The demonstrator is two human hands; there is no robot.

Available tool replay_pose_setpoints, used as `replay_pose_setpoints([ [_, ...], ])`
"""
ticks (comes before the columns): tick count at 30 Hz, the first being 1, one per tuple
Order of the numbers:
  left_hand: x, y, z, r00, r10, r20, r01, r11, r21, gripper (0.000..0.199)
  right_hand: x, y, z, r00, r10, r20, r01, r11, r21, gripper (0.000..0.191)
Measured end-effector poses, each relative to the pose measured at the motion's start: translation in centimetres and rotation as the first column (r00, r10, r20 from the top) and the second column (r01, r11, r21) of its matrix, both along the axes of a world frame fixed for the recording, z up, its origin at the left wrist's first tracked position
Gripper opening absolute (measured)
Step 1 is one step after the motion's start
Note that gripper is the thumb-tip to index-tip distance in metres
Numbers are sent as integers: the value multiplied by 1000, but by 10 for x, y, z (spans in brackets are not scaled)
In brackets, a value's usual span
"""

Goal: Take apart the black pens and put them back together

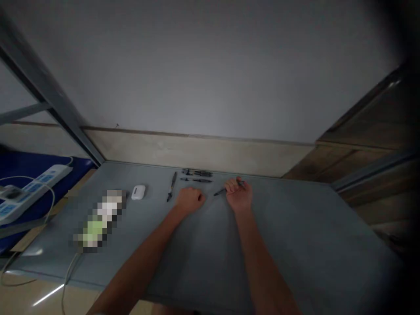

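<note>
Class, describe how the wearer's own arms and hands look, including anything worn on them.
The left hand and right hand are ungloved. Both forearms are slender and sleeveless where visible. Rings or small markings are too indistinct to confirm.

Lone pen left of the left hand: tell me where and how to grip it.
Pinch the lone pen mid-barrel from above, finger and thumb on its long sides. It lies flat and slim, apart from the other pens, so both sides look reachable.
</note>
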State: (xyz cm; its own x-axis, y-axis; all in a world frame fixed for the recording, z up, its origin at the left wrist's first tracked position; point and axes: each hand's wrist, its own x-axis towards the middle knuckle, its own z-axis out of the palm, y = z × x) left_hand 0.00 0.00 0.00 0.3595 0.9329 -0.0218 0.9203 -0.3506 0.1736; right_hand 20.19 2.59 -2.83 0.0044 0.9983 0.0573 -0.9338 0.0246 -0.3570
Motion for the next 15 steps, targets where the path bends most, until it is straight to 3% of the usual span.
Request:
replay_pose_setpoints([
  [15,2,-2,2,999,8,36,-7,1000,-31,39,2,2,4,999,52,8,-51,998,-46,13],
])
